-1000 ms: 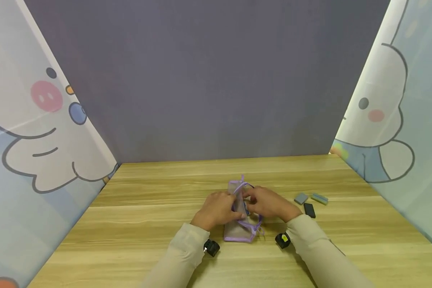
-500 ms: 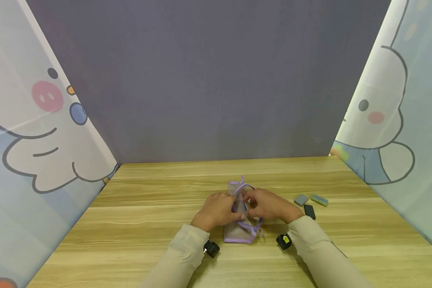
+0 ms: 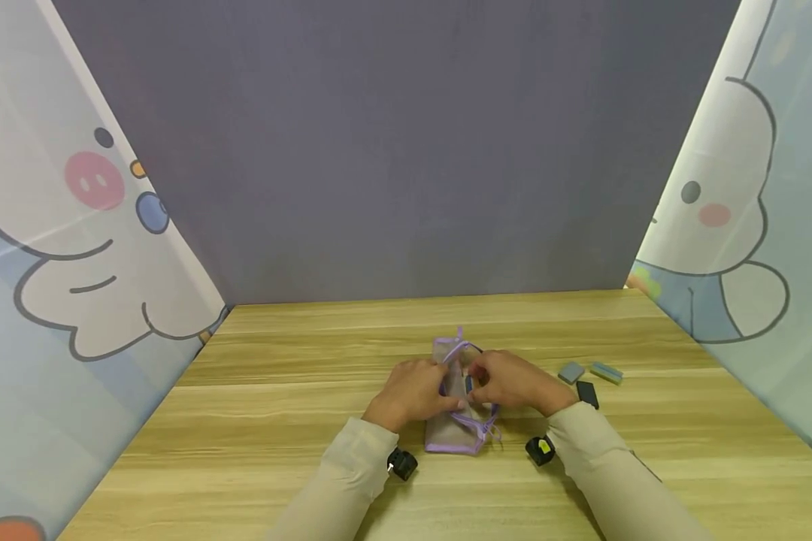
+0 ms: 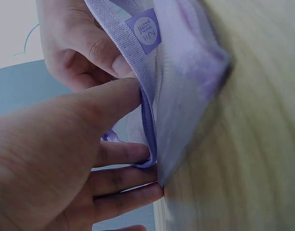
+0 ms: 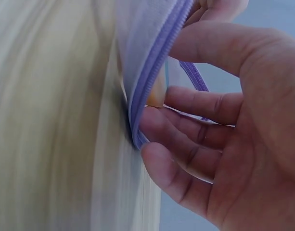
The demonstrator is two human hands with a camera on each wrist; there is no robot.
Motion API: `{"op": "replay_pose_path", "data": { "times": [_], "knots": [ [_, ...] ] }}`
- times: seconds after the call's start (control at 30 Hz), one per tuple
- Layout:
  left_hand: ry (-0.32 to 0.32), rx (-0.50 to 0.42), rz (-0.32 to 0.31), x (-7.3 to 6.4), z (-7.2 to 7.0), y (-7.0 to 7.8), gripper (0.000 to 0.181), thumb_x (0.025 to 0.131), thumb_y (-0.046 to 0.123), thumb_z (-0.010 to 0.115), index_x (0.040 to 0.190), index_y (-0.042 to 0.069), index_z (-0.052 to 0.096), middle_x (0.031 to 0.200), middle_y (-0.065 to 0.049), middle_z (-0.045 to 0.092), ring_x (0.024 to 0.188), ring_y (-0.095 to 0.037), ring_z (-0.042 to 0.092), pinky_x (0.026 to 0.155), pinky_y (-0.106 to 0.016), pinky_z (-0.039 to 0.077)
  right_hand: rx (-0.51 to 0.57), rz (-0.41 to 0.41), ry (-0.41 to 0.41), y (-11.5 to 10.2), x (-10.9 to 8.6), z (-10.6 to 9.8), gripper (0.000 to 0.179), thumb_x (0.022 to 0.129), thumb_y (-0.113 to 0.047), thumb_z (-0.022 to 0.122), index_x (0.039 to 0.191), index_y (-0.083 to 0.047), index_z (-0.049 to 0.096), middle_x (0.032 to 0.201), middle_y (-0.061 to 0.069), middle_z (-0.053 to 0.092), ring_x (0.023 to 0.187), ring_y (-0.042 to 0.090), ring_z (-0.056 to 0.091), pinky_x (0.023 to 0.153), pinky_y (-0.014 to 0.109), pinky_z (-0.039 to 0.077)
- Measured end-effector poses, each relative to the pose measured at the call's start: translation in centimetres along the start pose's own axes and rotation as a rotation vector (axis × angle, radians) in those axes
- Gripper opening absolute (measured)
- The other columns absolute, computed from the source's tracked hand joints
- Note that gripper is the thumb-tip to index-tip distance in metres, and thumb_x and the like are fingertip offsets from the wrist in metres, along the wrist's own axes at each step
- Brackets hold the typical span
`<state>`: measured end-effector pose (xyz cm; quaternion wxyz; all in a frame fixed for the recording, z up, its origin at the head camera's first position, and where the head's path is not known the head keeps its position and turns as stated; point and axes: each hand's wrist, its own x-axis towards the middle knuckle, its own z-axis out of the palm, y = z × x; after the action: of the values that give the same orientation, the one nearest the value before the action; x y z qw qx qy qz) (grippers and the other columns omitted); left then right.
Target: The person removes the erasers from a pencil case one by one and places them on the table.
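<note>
A see-through mesh zip pouch (image 3: 452, 432) with purple trim lies on the wooden table, its zip side gaping to the right. My left hand (image 3: 414, 389) pinches the zip edge between thumb and fingers; the left wrist view shows a purple label (image 4: 145, 30) beyond the thumb. Fingers of my right hand (image 3: 510, 382) reach into the opening and appear to pinch a small block (image 3: 469, 384), which looks dark blue from above. Its tan side (image 5: 158, 91) shows in the right wrist view, largely hidden by the zip edge and fingers.
Right of the pouch lie a grey block (image 3: 571, 373), a green-and-blue block (image 3: 607, 373) and a black block (image 3: 587, 394). Black wrist devices (image 3: 402, 464) hang below both cuffs. A grey panel (image 3: 406, 150) stands behind the table, with cartoon-printed sheets at both sides.
My right fingers have shifted slightly at the pouch opening, and the blue block shows more clearly between them. My left hand keeps its grip on the zip edge. The view has shifted slightly.
</note>
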<state>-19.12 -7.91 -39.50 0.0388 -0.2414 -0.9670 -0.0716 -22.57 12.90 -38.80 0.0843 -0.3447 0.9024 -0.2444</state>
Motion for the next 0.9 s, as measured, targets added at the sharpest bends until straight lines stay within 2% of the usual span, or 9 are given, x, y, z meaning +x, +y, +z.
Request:
{"op": "replay_pose_path", "data": {
  "times": [0.37, 0.67, 0.9],
  "knots": [
    [-0.017, -0.011, -0.015, -0.02, 0.13, -0.04, 0.04, 0.086, 0.056, 0.074, 0.08, 0.02, 0.058, 0.071, 0.01, 0.05, 0.065, -0.008, 0.048, 0.059, -0.029, 0.042, -0.007, 0.013, 0.024, 0.23, -0.25, 0.24, 0.028, 0.082, -0.026, 0.081, 0.1, -0.008, 0.071, 0.087, -0.006, 0.065, 0.078, 0.01, 0.058, 0.074, 0.035, 0.051],
    [-0.013, -0.01, -0.017, -0.05, 0.3, 0.0, 0.039, 0.085, 0.057, 0.074, 0.082, 0.021, 0.059, 0.076, 0.011, 0.051, 0.069, -0.008, 0.05, 0.064, -0.03, 0.045, -0.04, -0.013, 0.048, 0.59, -0.38, 0.61, 0.028, 0.082, -0.026, 0.081, 0.101, -0.009, 0.071, 0.087, -0.007, 0.063, 0.078, 0.011, 0.056, 0.073, 0.034, 0.05],
    [-0.009, -0.003, -0.015, 0.13, 0.16, 0.04, 0.039, 0.085, 0.057, 0.074, 0.082, 0.02, 0.06, 0.075, 0.011, 0.053, 0.07, -0.009, 0.052, 0.064, -0.032, 0.046, -0.065, -0.046, 0.08, 0.49, -0.54, 0.46, 0.042, 0.081, -0.026, 0.082, 0.114, -0.003, 0.07, 0.093, -0.005, 0.066, 0.084, 0.013, 0.06, 0.078, 0.035, 0.052]
  ]
}}
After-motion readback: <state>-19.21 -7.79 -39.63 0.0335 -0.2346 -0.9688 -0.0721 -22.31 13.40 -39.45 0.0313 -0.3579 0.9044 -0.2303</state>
